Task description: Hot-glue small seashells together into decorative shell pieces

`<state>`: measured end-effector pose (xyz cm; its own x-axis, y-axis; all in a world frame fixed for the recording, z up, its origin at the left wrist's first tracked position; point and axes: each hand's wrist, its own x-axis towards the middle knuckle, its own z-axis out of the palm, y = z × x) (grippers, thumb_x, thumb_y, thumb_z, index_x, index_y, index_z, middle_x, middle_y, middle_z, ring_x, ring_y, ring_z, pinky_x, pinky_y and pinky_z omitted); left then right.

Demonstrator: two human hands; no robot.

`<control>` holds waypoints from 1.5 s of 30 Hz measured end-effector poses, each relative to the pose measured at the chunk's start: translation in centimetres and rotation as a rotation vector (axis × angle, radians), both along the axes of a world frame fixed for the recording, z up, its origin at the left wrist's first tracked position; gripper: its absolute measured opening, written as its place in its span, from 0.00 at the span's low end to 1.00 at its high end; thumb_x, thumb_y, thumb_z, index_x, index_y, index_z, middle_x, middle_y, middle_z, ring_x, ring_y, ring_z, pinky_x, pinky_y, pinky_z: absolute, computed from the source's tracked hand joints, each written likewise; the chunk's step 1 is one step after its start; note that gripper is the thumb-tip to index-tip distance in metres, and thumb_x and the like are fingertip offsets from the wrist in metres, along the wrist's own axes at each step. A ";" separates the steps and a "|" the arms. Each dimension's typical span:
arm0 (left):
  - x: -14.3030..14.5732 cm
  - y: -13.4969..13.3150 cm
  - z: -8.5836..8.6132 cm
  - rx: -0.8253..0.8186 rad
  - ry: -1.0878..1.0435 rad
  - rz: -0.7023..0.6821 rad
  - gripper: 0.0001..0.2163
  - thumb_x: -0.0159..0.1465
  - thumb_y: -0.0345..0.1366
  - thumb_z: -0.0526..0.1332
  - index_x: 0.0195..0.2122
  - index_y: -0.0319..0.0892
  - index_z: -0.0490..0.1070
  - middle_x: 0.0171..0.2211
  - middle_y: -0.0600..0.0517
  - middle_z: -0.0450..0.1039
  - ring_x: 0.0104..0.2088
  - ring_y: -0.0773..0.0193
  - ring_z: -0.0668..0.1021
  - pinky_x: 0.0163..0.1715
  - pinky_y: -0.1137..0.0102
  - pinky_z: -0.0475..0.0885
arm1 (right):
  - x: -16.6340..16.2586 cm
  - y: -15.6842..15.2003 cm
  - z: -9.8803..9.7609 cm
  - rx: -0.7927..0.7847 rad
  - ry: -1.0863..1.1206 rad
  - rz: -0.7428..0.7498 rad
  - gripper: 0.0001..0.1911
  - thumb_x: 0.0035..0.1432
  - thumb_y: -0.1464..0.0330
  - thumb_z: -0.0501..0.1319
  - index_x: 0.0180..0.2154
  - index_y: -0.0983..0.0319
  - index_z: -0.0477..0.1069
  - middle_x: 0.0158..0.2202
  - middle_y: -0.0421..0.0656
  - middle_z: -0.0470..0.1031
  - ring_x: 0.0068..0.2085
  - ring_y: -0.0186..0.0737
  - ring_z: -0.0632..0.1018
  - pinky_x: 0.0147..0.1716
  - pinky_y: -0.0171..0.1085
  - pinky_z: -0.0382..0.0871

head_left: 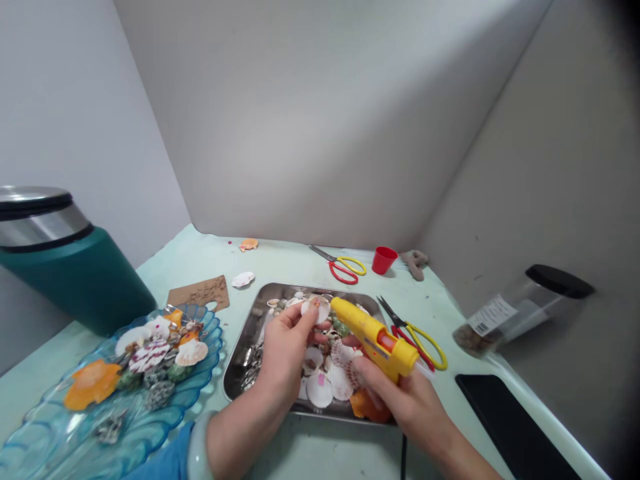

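Observation:
Between the thumb and fingers of my left hand [285, 350] is a pale seashell [323, 309]. A yellow glue gun [373, 333] is gripped in my right hand [400, 393], its nozzle pointing left, close beside the shell. Whether the nozzle touches the shell I cannot tell. Both hands are over a metal tray [233, 377] filled with shells, among them a white shell [319, 390] with a pink spot and an orange shell [369, 407] at the near right. My hands hide part of the tray's contents.
On the left, a blue scalloped dish [150, 433] holds several shells, beside a teal bottle [75, 280]. Scissors [345, 265] and a red cup [385, 260] stand behind the tray. More scissors [415, 340], a clear jar [515, 313] and a black phone-like slab [510, 420] are right.

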<state>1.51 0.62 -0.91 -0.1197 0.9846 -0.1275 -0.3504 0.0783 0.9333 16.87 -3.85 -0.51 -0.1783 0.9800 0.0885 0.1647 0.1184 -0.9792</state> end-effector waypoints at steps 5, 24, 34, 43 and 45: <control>0.0 0.2 -0.1 0.003 -0.071 0.037 0.11 0.53 0.39 0.65 0.33 0.38 0.73 0.29 0.52 0.75 0.25 0.68 0.76 0.23 0.76 0.70 | 0.0 0.1 -0.1 -0.004 0.006 0.011 0.19 0.56 0.57 0.60 0.43 0.65 0.73 0.22 0.39 0.69 0.21 0.32 0.67 0.20 0.31 0.64; -0.1 -0.1 0.4 0.043 -0.132 0.013 0.11 0.53 0.38 0.66 0.33 0.37 0.74 0.32 0.51 0.74 0.28 0.67 0.76 0.22 0.77 0.70 | -0.1 0.2 -0.2 0.024 -0.017 0.011 0.18 0.57 0.58 0.59 0.43 0.64 0.73 0.26 0.42 0.74 0.26 0.37 0.73 0.25 0.33 0.69; -0.1 -0.1 1.0 -0.013 -0.293 0.030 0.08 0.49 0.32 0.68 0.29 0.35 0.73 0.27 0.53 0.73 0.25 0.68 0.76 0.20 0.77 0.71 | -0.1 0.2 0.0 0.057 -0.068 0.001 0.18 0.57 0.58 0.59 0.42 0.64 0.73 0.30 0.43 0.76 0.29 0.40 0.76 0.29 0.35 0.72; -0.2 -0.1 1.2 -0.020 -0.344 0.048 0.06 0.48 0.30 0.67 0.26 0.36 0.72 0.25 0.53 0.74 0.25 0.66 0.78 0.20 0.76 0.72 | 0.1 0.1 -0.1 0.091 -0.141 0.010 0.17 0.58 0.58 0.58 0.43 0.63 0.73 0.27 0.42 0.75 0.27 0.40 0.75 0.26 0.34 0.70; -0.1 0.0 1.2 -0.024 -0.330 0.059 0.07 0.47 0.31 0.68 0.26 0.36 0.73 0.24 0.53 0.74 0.24 0.67 0.78 0.20 0.76 0.72 | 0.1 0.1 -0.1 0.097 -0.154 0.011 0.18 0.59 0.58 0.57 0.43 0.63 0.73 0.27 0.42 0.75 0.28 0.40 0.75 0.26 0.35 0.70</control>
